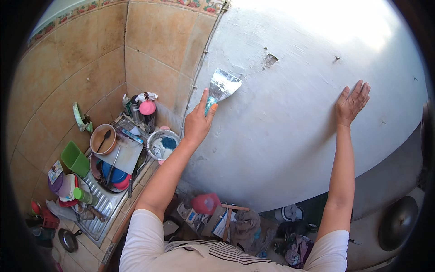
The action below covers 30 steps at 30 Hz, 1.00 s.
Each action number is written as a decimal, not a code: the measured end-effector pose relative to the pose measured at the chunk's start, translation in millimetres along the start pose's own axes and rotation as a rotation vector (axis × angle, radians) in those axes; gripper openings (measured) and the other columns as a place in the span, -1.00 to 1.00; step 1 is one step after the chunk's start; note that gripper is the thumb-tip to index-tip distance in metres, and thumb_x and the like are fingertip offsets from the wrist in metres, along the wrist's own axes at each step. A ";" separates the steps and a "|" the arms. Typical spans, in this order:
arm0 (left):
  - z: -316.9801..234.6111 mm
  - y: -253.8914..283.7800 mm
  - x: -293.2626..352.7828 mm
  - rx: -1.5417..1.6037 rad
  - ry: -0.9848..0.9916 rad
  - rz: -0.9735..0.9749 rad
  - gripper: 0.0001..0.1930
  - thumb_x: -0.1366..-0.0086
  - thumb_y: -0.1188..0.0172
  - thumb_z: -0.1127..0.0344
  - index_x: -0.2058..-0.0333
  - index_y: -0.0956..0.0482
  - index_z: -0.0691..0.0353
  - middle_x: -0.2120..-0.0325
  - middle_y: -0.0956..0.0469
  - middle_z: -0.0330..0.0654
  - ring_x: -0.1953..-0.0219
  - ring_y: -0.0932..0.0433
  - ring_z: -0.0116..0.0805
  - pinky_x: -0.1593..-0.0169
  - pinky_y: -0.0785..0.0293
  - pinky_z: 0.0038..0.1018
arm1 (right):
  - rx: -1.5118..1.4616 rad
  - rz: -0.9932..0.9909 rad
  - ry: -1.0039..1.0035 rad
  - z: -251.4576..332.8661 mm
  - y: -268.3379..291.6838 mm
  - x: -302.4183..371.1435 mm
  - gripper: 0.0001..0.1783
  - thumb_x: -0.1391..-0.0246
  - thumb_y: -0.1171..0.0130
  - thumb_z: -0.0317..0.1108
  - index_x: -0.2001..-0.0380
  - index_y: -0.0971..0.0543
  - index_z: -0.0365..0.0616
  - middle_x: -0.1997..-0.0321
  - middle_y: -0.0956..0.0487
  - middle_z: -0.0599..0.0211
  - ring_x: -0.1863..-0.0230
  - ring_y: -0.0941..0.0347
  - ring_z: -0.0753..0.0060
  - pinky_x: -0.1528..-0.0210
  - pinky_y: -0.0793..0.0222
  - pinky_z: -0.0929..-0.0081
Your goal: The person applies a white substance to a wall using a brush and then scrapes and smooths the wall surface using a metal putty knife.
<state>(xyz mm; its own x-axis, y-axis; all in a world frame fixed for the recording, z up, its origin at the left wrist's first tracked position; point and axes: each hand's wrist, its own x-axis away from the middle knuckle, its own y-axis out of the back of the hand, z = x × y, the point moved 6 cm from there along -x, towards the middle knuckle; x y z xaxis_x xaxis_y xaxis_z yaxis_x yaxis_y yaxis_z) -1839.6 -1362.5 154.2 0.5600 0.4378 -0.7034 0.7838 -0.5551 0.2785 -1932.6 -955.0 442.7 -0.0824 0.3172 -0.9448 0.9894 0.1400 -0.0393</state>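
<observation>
In my left hand (197, 123) is a putty knife (225, 85), its teal handle gripped by closed fingers, with the index finger extended along it. The wide metal blade points up and away, against or close to the pale painted wall (272, 131); contact is hard to make out. White smears cover part of the blade. A small chipped hole (270, 60) shows in the wall, to the right of the blade. My right hand (352, 105) rests with its palm toward the wall, fingers stretched out, holding nothing.
At left, a metal sink (96, 221) on a tiled counter holds piled dishes, including a green container (75, 158) and a brown bowl (103, 139). A bucket (153, 151) with whitish contents stands nearby. Below the wall lie a pink container (205, 203) and cloths (247, 226).
</observation>
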 end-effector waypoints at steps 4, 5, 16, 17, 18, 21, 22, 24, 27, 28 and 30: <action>17.0 -20.6 -6.4 -0.099 -0.067 -0.024 -0.41 -0.49 -0.04 -0.02 -0.42 -0.23 -0.10 0.43 -0.53 -0.12 0.48 -0.55 -0.11 0.42 -0.46 -0.23 | 0.002 0.006 -0.022 2.9 -3.7 5.0 -0.29 -0.38 0.12 -0.03 -0.47 -0.09 -0.10 -0.55 -0.02 0.16 -0.61 0.22 0.13 -0.58 0.34 -0.04; 22.1 -26.8 -7.4 -0.104 -0.045 -0.006 -0.43 -0.50 -0.04 -0.01 -0.42 -0.23 -0.12 0.39 -0.55 -0.10 0.44 -0.56 -0.08 0.36 -0.48 -0.23 | 0.002 0.005 -0.017 3.1 -5.1 5.7 -0.29 -0.38 0.12 -0.03 -0.47 -0.09 -0.10 -0.55 -0.02 0.16 -0.61 0.23 0.13 -0.59 0.34 -0.04; 34.8 -47.7 -19.0 0.016 -0.097 -0.236 -0.48 -0.48 -0.08 0.01 -0.37 -0.34 -0.20 0.52 -0.46 -0.21 0.57 -0.44 -0.21 0.47 -0.43 -0.33 | -0.011 -0.016 0.010 3.8 -5.3 6.9 -0.28 -0.38 0.13 0.00 -0.47 -0.11 -0.11 -0.56 -0.03 0.14 -0.61 0.20 0.13 -0.58 0.33 -0.02; 35.4 -48.1 -22.5 0.001 -0.099 -0.231 -0.48 -0.47 -0.08 0.00 -0.37 -0.35 -0.20 0.52 -0.47 -0.21 0.57 -0.44 -0.21 0.47 -0.43 -0.33 | -0.016 -0.018 0.013 4.6 -5.7 7.1 -0.28 -0.38 0.13 0.00 -0.47 -0.11 -0.11 -0.55 -0.03 0.14 -0.61 0.19 0.12 -0.58 0.33 -0.02; 37.3 -47.8 -26.3 -0.015 -0.101 -0.227 -0.48 -0.47 -0.09 0.00 -0.36 -0.35 -0.20 0.52 -0.48 -0.21 0.57 -0.44 -0.21 0.47 -0.44 -0.33 | -0.022 -0.020 0.016 5.5 -6.2 7.5 -0.28 -0.38 0.13 0.00 -0.47 -0.12 -0.11 -0.55 -0.04 0.14 -0.60 0.19 0.12 -0.58 0.33 -0.03; 37.6 -46.5 -32.9 -0.059 -0.099 -0.209 -0.49 -0.47 -0.10 0.00 -0.35 -0.38 -0.21 0.52 -0.49 -0.21 0.56 -0.45 -0.21 0.47 -0.44 -0.34 | -0.012 -0.024 0.024 6.1 -5.6 6.2 -0.29 -0.39 0.13 0.00 -0.47 -0.13 -0.10 -0.55 -0.05 0.13 -0.60 0.17 0.11 -0.58 0.30 -0.03; 37.3 -43.4 -36.6 -0.080 -0.101 -0.202 -0.50 -0.46 -0.10 0.00 -0.34 -0.38 -0.21 0.52 -0.49 -0.22 0.56 -0.45 -0.21 0.47 -0.44 -0.34 | -0.010 -0.029 0.021 6.9 -5.7 6.2 -0.29 -0.39 0.12 0.00 -0.47 -0.13 -0.10 -0.55 -0.05 0.12 -0.60 0.16 0.10 -0.57 0.29 -0.04; 20.7 -35.0 -56.5 -0.098 -0.148 -0.231 -0.50 -0.46 -0.11 0.00 -0.34 -0.39 -0.22 0.52 -0.49 -0.22 0.56 -0.46 -0.22 0.47 -0.44 -0.33 | -0.005 -0.039 0.010 4.0 -5.0 6.7 -0.29 -0.39 0.12 0.00 -0.46 -0.14 -0.10 -0.55 -0.05 0.12 -0.59 0.14 0.10 -0.57 0.28 -0.04; 2.5 -25.5 -75.3 -0.092 -0.070 -0.128 -0.50 -0.47 -0.09 -0.02 -0.35 -0.37 -0.27 0.40 -0.59 -0.16 0.44 -0.56 -0.17 0.35 -0.49 -0.32 | -0.038 -0.042 0.019 8.6 -3.1 7.7 -0.30 -0.38 0.11 0.00 -0.46 -0.15 -0.10 -0.54 -0.07 0.11 -0.59 0.12 0.08 -0.56 0.25 -0.05; -0.2 -23.1 -79.9 -0.090 -0.031 -0.079 -0.50 -0.48 -0.08 -0.02 -0.35 -0.36 -0.28 0.34 -0.64 -0.12 0.38 -0.60 -0.15 0.29 -0.51 -0.31 | -0.033 -0.042 0.017 8.1 -3.7 7.0 -0.30 -0.38 0.10 0.00 -0.46 -0.16 -0.10 -0.54 -0.08 0.11 -0.58 0.11 0.08 -0.56 0.25 -0.05; 12.2 -30.1 -54.8 -0.100 -0.025 -0.037 -0.50 -0.48 -0.08 -0.02 -0.35 -0.36 -0.28 0.32 -0.64 -0.12 0.37 -0.61 -0.14 0.28 -0.52 -0.32 | -0.020 -0.041 0.012 4.3 -4.5 7.1 -0.30 -0.37 0.09 0.00 -0.45 -0.17 -0.10 -0.54 -0.08 0.11 -0.58 0.10 0.07 -0.56 0.24 -0.06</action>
<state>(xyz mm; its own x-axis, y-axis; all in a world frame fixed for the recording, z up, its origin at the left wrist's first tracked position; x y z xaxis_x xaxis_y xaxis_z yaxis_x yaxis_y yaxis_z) -1897.2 -1378.4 176.4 0.5246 0.4379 -0.7301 0.8271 -0.4654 0.3152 -1937.1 -957.3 434.7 -0.1246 0.3223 -0.9384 0.9825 0.1722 -0.0713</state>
